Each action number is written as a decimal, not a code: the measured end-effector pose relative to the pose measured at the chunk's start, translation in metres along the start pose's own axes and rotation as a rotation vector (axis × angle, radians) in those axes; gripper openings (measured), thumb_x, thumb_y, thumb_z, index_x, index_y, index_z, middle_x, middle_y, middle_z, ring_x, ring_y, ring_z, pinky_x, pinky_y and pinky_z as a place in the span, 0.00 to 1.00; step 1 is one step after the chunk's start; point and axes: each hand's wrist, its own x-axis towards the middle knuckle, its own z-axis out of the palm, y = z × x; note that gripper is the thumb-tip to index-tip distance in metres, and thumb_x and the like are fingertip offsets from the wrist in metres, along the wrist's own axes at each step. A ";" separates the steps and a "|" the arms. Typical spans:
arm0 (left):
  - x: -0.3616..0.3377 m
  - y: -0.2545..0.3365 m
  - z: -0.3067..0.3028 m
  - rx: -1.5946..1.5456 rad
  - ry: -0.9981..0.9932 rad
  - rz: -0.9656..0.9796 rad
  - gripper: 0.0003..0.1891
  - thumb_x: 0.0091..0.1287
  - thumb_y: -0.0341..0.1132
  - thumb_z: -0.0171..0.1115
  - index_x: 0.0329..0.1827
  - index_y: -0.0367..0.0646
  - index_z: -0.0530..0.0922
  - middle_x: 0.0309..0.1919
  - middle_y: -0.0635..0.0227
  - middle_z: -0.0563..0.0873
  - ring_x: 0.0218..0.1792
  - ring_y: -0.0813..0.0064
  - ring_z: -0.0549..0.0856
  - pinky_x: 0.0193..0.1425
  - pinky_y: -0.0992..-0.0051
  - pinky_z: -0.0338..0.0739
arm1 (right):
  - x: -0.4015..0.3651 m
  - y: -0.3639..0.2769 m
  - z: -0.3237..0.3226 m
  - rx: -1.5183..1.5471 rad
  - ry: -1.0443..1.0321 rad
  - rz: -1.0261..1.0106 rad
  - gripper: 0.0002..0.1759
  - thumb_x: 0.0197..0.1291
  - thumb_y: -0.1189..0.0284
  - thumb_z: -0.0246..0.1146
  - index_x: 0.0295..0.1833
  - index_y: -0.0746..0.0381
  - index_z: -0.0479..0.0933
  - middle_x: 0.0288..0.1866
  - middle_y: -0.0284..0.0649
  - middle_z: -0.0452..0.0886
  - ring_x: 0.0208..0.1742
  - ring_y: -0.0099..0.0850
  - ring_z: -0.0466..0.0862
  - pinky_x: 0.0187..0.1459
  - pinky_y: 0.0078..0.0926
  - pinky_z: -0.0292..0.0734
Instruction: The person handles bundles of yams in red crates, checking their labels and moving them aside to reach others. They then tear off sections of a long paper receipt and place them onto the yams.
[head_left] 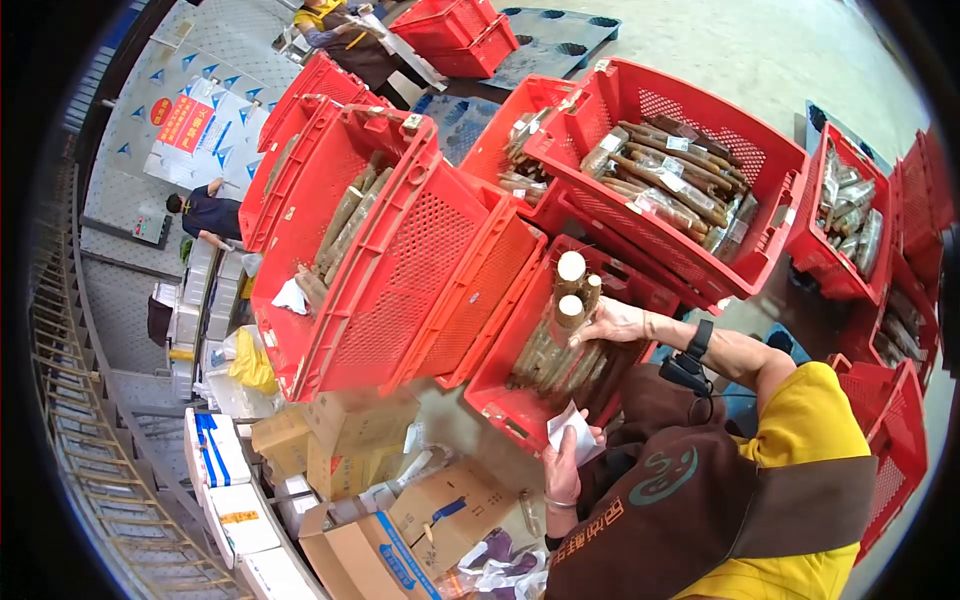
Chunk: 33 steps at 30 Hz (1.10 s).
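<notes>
My right hand (615, 323), with a black band on its wrist, is closed around a bundle of brown yams (568, 335) whose round white cut ends face up. The bundle stands in a red crate (498, 405), over more yams lying there in clear wrapping. Lower down, near the front edge of that crate, my left hand (564, 474) grips a white slip of paper (570, 434) between thumb and fingers.
Behind stands a red crate (690, 95) full of labelled yams (680, 170). Stacked red crates (400, 270) rise on the left. Cardboard boxes (360, 420) and white foam boxes (245, 520) lie lower left. Two other people, one in a brown apron (365, 60), are further off.
</notes>
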 end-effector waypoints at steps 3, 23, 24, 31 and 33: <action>-0.006 0.001 -0.006 -0.006 0.055 -0.003 0.22 0.79 0.42 0.47 0.65 0.34 0.73 0.41 0.62 0.87 0.40 0.74 0.85 0.51 0.70 0.81 | 0.006 -0.003 0.000 0.040 0.019 0.024 0.25 0.57 0.71 0.74 0.58 0.61 0.73 0.49 0.28 0.81 0.52 0.19 0.76 0.57 0.26 0.74; 0.005 0.005 -0.017 -0.044 0.197 0.066 0.22 0.78 0.45 0.50 0.63 0.34 0.73 0.45 0.55 0.86 0.43 0.66 0.86 0.52 0.66 0.81 | 0.019 -0.067 -0.021 1.252 -0.043 0.301 0.27 0.65 0.58 0.65 0.57 0.70 0.73 0.51 0.52 0.82 0.54 0.45 0.82 0.62 0.45 0.73; 0.010 0.008 -0.013 -0.034 0.201 0.067 0.22 0.77 0.45 0.51 0.63 0.35 0.73 0.45 0.55 0.86 0.43 0.66 0.86 0.51 0.66 0.81 | 0.010 -0.086 -0.035 1.145 -0.026 0.316 0.25 0.65 0.58 0.65 0.53 0.70 0.75 0.49 0.52 0.84 0.52 0.45 0.84 0.61 0.44 0.75; 0.062 0.011 0.033 -0.034 0.259 0.045 0.21 0.78 0.42 0.49 0.64 0.35 0.71 0.53 0.56 0.83 0.45 0.66 0.86 0.52 0.65 0.83 | -0.030 -0.115 -0.267 0.140 0.369 0.405 0.28 0.57 0.63 0.72 0.61 0.58 0.71 0.44 0.32 0.82 0.40 0.27 0.83 0.39 0.28 0.80; 0.075 0.011 0.056 -0.043 0.245 0.005 0.21 0.78 0.42 0.49 0.64 0.35 0.72 0.52 0.56 0.84 0.45 0.66 0.86 0.53 0.65 0.82 | -0.025 -0.068 -0.339 -0.186 0.386 0.621 0.28 0.57 0.58 0.71 0.59 0.58 0.73 0.42 0.33 0.81 0.39 0.26 0.80 0.36 0.27 0.78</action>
